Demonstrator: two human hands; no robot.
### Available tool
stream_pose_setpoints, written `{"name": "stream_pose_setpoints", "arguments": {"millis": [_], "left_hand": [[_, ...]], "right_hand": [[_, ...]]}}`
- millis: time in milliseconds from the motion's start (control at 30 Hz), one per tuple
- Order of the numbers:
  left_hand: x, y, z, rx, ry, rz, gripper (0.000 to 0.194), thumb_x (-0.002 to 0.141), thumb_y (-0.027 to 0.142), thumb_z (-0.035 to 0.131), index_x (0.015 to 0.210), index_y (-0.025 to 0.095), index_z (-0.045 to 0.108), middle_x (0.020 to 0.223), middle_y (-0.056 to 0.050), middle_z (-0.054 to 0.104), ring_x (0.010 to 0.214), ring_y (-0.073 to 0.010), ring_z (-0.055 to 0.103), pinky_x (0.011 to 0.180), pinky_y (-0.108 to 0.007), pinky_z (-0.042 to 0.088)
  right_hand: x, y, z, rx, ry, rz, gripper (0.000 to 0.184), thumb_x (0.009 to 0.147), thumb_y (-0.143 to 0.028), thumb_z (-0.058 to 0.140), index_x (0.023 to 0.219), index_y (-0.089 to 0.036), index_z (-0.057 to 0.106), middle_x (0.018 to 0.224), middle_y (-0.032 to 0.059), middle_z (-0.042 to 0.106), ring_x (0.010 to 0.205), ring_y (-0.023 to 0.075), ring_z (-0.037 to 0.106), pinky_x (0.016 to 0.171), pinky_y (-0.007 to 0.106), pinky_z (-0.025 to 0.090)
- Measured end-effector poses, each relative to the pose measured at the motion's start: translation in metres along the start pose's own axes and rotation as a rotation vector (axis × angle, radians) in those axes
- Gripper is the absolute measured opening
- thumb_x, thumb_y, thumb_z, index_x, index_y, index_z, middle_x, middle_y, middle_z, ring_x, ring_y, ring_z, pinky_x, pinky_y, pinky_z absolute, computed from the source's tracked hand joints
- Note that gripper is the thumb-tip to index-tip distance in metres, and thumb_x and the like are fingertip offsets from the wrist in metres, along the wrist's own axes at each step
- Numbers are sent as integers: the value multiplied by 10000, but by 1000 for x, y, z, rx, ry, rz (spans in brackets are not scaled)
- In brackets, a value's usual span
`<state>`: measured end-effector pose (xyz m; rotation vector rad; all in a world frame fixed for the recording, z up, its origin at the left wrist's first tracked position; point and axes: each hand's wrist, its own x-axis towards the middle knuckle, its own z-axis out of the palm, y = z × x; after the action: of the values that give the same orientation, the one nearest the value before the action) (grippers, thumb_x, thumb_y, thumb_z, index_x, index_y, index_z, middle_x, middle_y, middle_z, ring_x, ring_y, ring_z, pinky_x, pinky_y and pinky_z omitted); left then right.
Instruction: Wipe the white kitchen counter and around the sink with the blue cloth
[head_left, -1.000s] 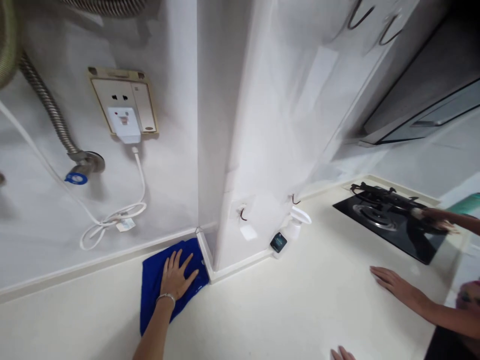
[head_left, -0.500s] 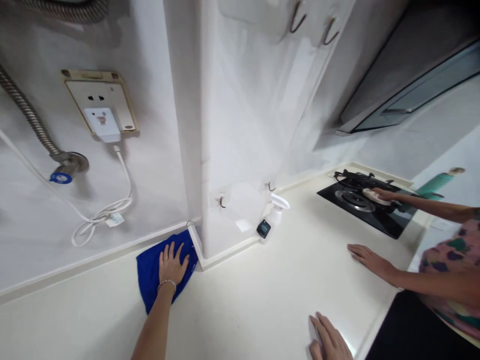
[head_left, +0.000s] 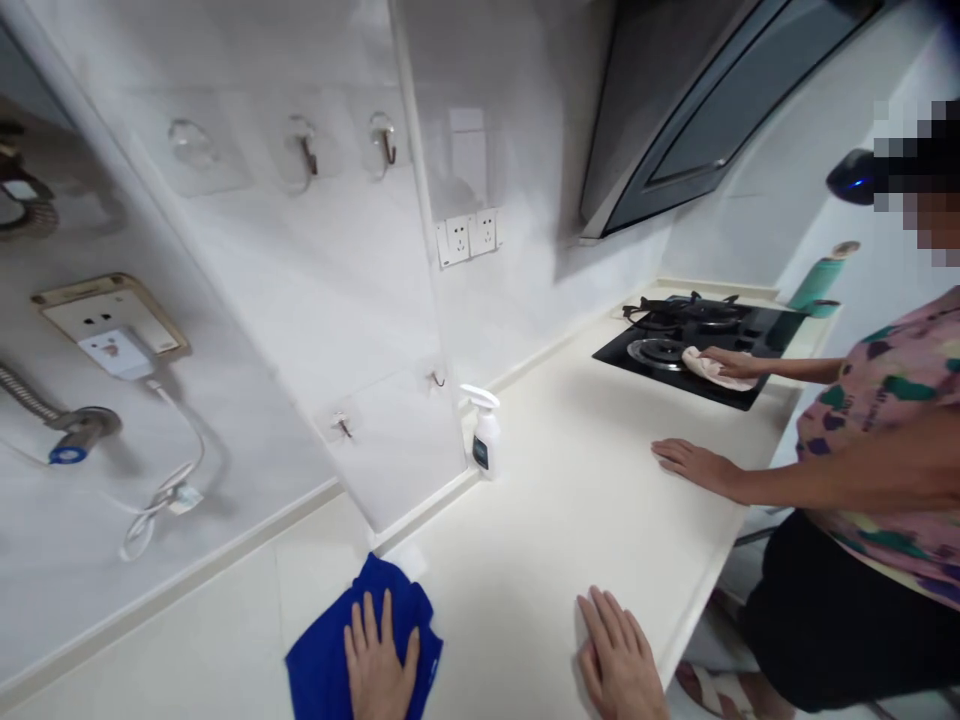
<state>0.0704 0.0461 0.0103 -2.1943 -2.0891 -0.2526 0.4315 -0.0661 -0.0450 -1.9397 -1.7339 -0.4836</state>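
My left hand (head_left: 379,655) lies flat, fingers spread, on a crumpled blue microfibre cloth (head_left: 322,650) near the corner of the pale countertop (head_left: 540,530). My right hand (head_left: 619,655) rests bare on the counter's front edge, touching nothing else. To the right, a co-worker's hand (head_left: 727,362) presses a pale cloth (head_left: 709,368) onto a black gas hob (head_left: 757,325). That person's other hand (head_left: 694,465) rests on the counter.
A white spray bottle (head_left: 486,435) stands against the backsplash between my hands and the hob. Above hang a range hood (head_left: 675,120) and a double wall socket (head_left: 466,240). A plugged-in socket (head_left: 112,340), a white cord and a braided hose (head_left: 75,425) sit on the left wall.
The view has swung left and outward, bringing in the co-worker's body. My right hand now shows fully at the counter edge. My left hand stays on the blue cloth.
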Motion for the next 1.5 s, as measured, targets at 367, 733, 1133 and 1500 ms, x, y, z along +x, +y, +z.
{"name": "stream_pose_setpoints", "arguments": {"millis": [367,733,1133,1500], "left_hand": [[55,124,-1,-15,-135,-23,769,920,546,408,1542,106,300,1646,-207,194,1529,-397,137,1241,-580,157],[102,210,-6,-49,-243,-10,807,920,530,402,1543,39,254,1628,-273,159,1510,-458,140,1200,-673,163],[40,281,9,-362,-227,572,725,935,507,432,1577,241,223,1689,-93,104,1554,-352,21,1257,-614,106],[-62,308,-46,-741,-582,823,867,898,561,505,1593,284,67,1690,-90,-47,1536,-364,-111,1243,-686,41]], "right_hand": [[2,-1,4,-37,86,-47,740,816,-264,527,1520,-156,325,1542,146,446,1444,324,383,1141,517,345],[10,-5,-5,48,69,3,798,775,-177,552,1534,-134,308,1574,127,395,1529,317,195,1247,527,187],[-4,23,-48,844,26,68,287,930,-213,420,808,-260,676,862,-9,758,880,164,718,858,337,593],[39,90,-70,847,-1,573,304,859,-416,499,857,-218,729,919,43,769,905,206,718,872,333,581]]}}
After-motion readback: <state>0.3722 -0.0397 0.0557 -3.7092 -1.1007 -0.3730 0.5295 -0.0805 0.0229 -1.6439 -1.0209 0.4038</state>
